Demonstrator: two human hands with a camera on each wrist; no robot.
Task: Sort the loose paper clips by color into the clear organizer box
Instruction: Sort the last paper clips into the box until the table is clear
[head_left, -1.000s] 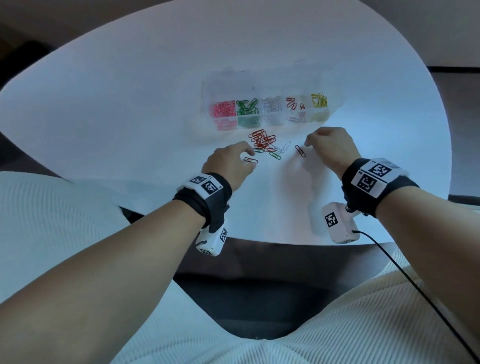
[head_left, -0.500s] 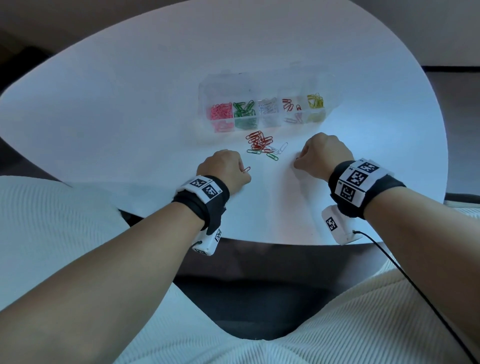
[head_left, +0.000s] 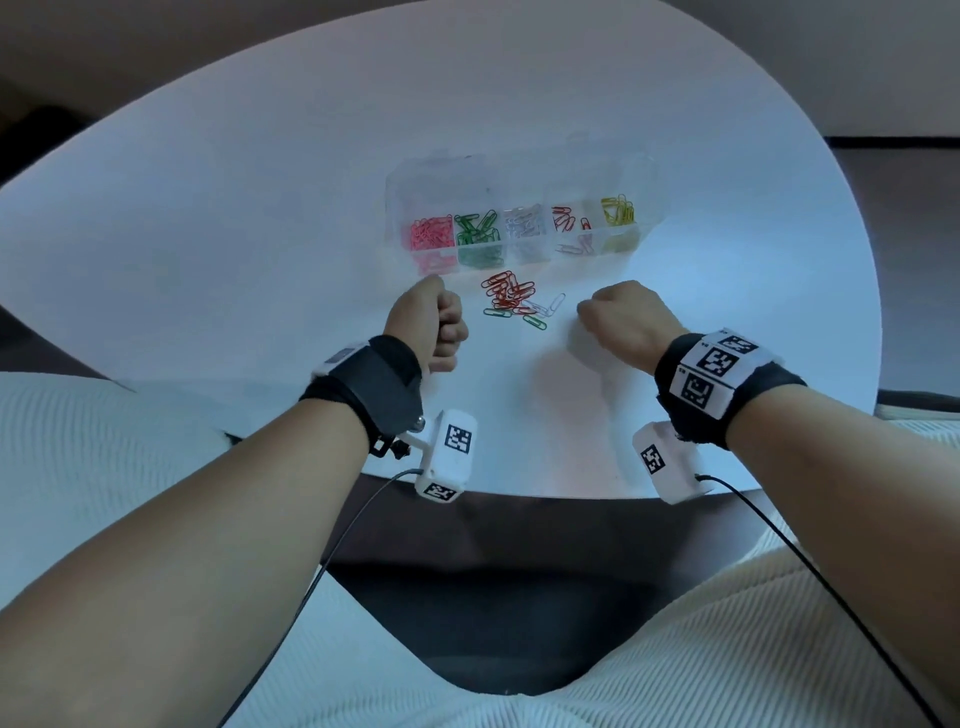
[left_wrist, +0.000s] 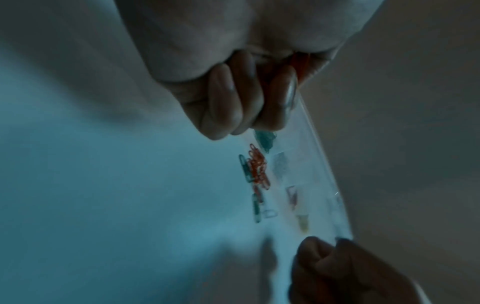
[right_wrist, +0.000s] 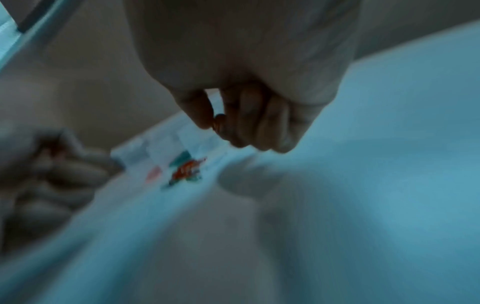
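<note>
The clear organizer box lies on the white table, its cells holding pink, green, white, red and yellow clips. Just in front of it sits a loose pile of paper clips, mostly red with some green and white. My left hand is a fist left of the pile, thumb side up. In the left wrist view its curled fingers enclose a red paper clip. My right hand is a fist right of the pile. Its thumb and forefinger pinch a small reddish clip, which is blurred.
The round white table reaches well past the box on all sides. Its front edge runs just under my wrists. White wrist cameras with cables hang below both forearms. My lap in pale ribbed fabric is below the table.
The two single red clips that lay beside my hands are gone from the table. Both hands closed into fists; the left has turned thumb-up and shifted toward the box.
</note>
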